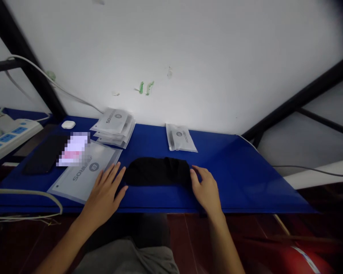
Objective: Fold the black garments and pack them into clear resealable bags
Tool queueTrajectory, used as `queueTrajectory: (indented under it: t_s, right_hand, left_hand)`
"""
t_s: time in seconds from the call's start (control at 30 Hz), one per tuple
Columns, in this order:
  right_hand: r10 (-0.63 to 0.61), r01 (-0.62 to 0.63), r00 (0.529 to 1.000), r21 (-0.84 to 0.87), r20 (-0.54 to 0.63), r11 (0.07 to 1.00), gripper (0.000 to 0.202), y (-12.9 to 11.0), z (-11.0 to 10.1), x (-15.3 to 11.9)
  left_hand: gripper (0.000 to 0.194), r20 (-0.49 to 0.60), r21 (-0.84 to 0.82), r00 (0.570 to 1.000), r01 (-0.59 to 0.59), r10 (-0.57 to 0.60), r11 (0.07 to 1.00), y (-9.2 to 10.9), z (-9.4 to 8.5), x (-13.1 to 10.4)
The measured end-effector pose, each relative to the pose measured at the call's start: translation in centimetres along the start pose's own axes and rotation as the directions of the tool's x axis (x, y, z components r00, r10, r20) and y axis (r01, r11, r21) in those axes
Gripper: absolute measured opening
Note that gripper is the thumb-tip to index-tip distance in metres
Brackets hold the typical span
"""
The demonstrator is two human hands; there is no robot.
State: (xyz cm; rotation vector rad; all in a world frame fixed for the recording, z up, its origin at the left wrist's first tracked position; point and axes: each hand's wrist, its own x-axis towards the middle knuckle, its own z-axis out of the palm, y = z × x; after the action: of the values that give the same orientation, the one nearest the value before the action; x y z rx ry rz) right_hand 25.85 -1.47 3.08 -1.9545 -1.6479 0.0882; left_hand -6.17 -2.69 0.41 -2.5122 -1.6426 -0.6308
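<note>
A black sock (157, 171) lies flat and lengthwise on the blue tabletop, between my two hands. My left hand (104, 192) is open with its fingers spread, palm down. It rests over the edge of a large frosted plastic bag (74, 182) with printed lettering, its fingertips beside the sock's left end. At the sock's right end, my right hand (206, 187) has its thumb and forefinger closed at the fabric's edge. The other fingers of that hand are curled and partly hidden.
Several smaller frosted bags (114, 123) are stacked at the back left, and one filled bag (181, 137) lies near the wall. A phone (45, 156) with a blurred bright patch, a white earbud case (68, 125) and a power strip (14, 137) are on the left.
</note>
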Motion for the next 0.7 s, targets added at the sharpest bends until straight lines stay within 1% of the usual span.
queueTrajectory:
  t_s: [0.07,0.13,0.2,0.3,0.4,0.5,0.6,0.63,0.7]
  right_hand:
    - [0.134,-0.129,0.991,-0.123,0.031,0.984,0.051,-0.8,0.0,0.3]
    - [0.200,-0.177,0.975,-0.215,0.095,0.961,0.057,-1.6,0.1,0.5]
    - [0.227,-0.188,0.965,-0.251,0.132,0.949,0.058,-2.2,0.3,0.6]
    - [0.246,-0.209,0.958,-0.230,0.146,0.951,0.049,-2.6,0.8,0.7]
    - [0.275,-0.256,0.953,-0.143,0.129,0.956,0.033,-2.9,1.3,0.8]
    - [0.297,-0.293,0.953,-0.068,0.061,0.954,0.019,-3.4,1.4,0.8]
    - [0.275,-0.278,0.958,-0.032,-0.082,0.960,0.017,-4.6,1.0,0.7]
    - [0.245,-0.251,0.959,-0.028,-0.146,0.967,0.017,-5.3,0.8,0.5]
    - [0.128,-0.145,0.953,-0.043,-0.275,0.988,0.018,-7.0,0.6,0.1]
  left_hand:
    - [0.053,-0.006,-0.004,1.000,-0.001,0.001,1.000,0.1,-0.1,0.3]
    - [0.053,-0.002,-0.013,1.000,-0.008,0.008,1.000,0.3,-0.2,0.7]
    - [0.052,0.017,-0.029,1.000,-0.026,0.026,0.999,0.6,-0.2,1.1]
    - [0.050,0.054,-0.053,0.997,-0.055,0.058,0.997,0.9,0.2,1.6]
    - [0.049,0.075,-0.071,0.995,-0.059,0.064,0.996,1.2,0.8,1.7]
    - [0.049,0.051,-0.075,0.996,-0.063,0.067,0.995,1.3,0.5,1.5]
    - [0.050,-0.013,-0.072,0.998,-0.067,0.066,0.995,0.8,-0.8,1.0]
    - [0.050,-0.039,-0.073,0.998,-0.059,0.056,0.996,0.5,-1.3,0.8]
    - [0.049,-0.102,-0.074,0.995,-0.024,0.017,0.997,-0.5,-2.0,0.3]
